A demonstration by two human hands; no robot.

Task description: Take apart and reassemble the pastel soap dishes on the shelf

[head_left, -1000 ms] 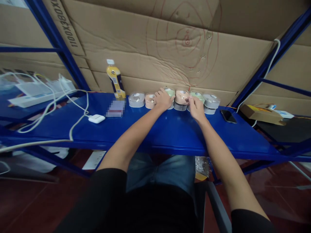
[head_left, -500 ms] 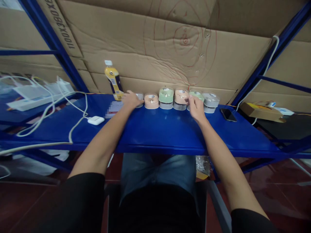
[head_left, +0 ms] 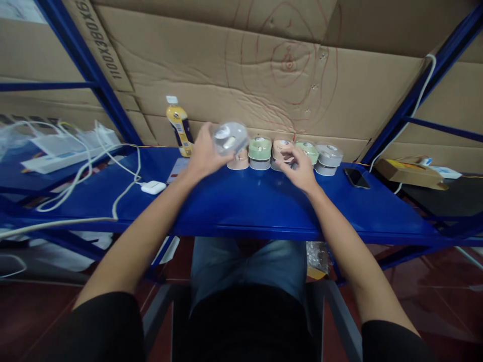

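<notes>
My left hand (head_left: pixel 205 155) grips a small grey container (head_left: pixel 231 137) with a clear lid and a round label, lifted off the shelf and slightly blurred. Below and behind it, a single peach container (head_left: pixel 237 162) stands on the blue shelf. To its right come a green container (head_left: pixel 260 146) on a grey one, a peach container (head_left: pixel 280 146) on a grey one, a partly covered green container (head_left: pixel 308 150), and a stack of grey containers (head_left: pixel 329 157). My right hand (head_left: pixel 300 168) hovers in front of the peach-topped stack, its fingers apart and bent, with nothing visible in them.
A yellow drink bottle (head_left: pixel 180 126) stands at the back left, near a white earbud case (head_left: pixel 153 187) and white cables (head_left: pixel 115 201). On the right lie a phone (head_left: pixel 356 178) and an open cardboard box (head_left: pixel 411 174). Cardboard (head_left: pixel 196 60) walls the back of the blue shelf (head_left: pixel 241 206).
My left hand has picked up the grey container from the left end of the row and raised it rightward. My right hand has shifted slightly left, with its fingers spread more.
</notes>
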